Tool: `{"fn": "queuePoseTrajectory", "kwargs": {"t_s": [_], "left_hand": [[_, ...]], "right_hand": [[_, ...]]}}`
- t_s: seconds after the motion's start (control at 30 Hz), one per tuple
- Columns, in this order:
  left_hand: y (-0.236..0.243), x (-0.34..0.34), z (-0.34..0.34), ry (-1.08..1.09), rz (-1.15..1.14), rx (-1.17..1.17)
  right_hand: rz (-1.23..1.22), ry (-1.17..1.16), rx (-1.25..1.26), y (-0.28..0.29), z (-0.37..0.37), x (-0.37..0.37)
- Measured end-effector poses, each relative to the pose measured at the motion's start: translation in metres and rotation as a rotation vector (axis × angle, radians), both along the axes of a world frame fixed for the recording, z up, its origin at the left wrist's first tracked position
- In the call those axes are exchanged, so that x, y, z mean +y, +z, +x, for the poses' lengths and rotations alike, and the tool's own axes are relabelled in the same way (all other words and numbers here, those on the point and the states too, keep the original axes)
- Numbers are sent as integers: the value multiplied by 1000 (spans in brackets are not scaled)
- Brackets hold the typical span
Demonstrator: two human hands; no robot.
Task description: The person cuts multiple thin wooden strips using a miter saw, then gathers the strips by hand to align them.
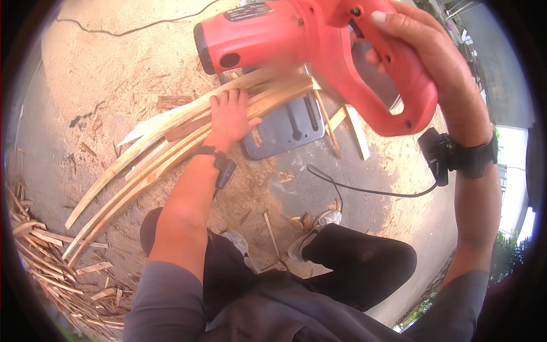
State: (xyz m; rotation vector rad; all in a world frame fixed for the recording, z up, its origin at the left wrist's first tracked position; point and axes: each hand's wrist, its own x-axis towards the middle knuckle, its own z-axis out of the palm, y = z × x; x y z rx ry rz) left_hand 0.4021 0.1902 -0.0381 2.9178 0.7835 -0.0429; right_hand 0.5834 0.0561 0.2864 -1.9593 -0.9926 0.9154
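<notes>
My right hand (pixel 424 45) is wrapped round the loop handle of a red chop saw (pixel 256 37), its thumb near the top of the grip. The saw's motor body stretches left over the work, and the blade is largely hidden behind the housing. A bundle of long, thin wooden strips (pixel 171 134) lies across the saw's grey slotted base (pixel 285 128). Pressing on the bundle from above, my left hand (pixel 229 117) has its fingers curled over the strips and its thumb out to the side. The strips' far right ends are blurred under the saw.
Sawdust and bark bits cover the ground (pixel 137 62). Many wood offcuts (pixel 51 268) are heaped at the lower left. A black cable (pixel 376 192) runs from my right wrist device (pixel 450 153); another cord (pixel 125 33) crosses the far ground. Loose slats (pixel 356 131) lie right of the base.
</notes>
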Motion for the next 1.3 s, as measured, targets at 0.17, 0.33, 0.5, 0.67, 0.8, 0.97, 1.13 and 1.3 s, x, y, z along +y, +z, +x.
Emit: {"fn": "queuePoseTrajectory", "kwargs": {"t_s": [0.17, 0.33, 0.5, 0.67, 0.8, 0.97, 1.13, 1.3], "left_hand": [[-1, 36, -25, -220, -11, -111], [29, 76, -27, 42, -168, -212], [-33, 124, -53, 144, -649, -176], [3, 100, -29, 44, -518, 198], [-16, 79, -70, -92, -837, -61], [9, 42, -54, -84, -857, -165], [22, -5, -25, -89, -557, 27], [24, -69, 37, -151, -511, 36]], "right_hand": [[528, -125, 6, 24, 14, -30], [687, -597, 162, -136, -68, -94], [-203, -473, 830, -298, -187, -48], [78, -594, 1169, -375, -234, -8], [454, -715, 1510, -385, -260, 44], [509, -761, 1304, -427, -256, 35], [519, -837, 1139, -397, -236, -4], [832, -947, 1196, -333, -173, -53]]}}
